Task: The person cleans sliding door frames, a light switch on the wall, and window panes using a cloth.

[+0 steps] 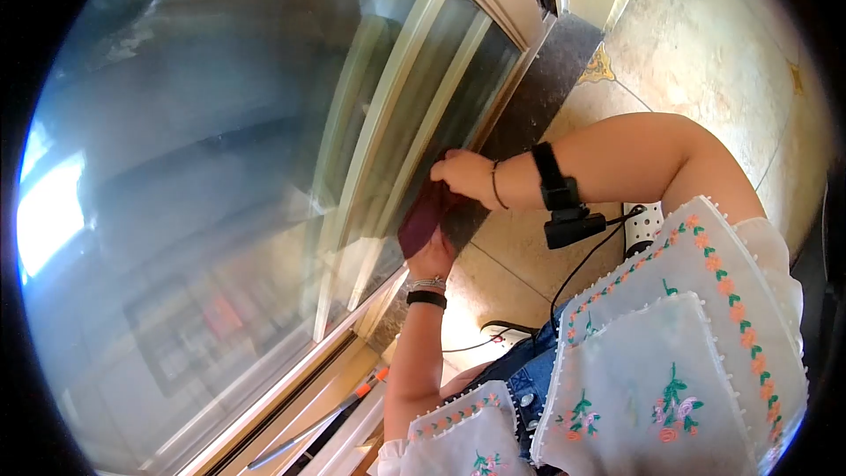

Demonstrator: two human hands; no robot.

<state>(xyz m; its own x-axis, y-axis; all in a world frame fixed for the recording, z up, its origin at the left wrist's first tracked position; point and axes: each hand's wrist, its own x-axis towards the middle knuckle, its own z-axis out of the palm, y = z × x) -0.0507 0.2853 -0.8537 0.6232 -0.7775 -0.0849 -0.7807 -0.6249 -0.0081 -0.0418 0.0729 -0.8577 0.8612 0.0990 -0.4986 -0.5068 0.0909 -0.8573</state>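
A dark purple cloth (421, 222) is bunched between my two hands, close to the glass near the lower part of the door frame. My right hand (467, 178) pinches its upper edge with curled fingers. My left hand (432, 256) holds the cloth from below, and the fabric covers most of its fingers. Beside both hands is a large glass pane (220, 150), with blurred reflections and pale bars showing in it. The right forearm wears a black strap with a small black device (575, 227), from which a cable hangs.
A dark stone threshold (529, 106) runs along the frame, with beige floor tiles (705, 62) beyond it. Below the glass lies a long grey rod with an orange end (322, 416), by the sliding door track (282, 397). A white perforated shoe (643, 225) shows beneath my right arm.
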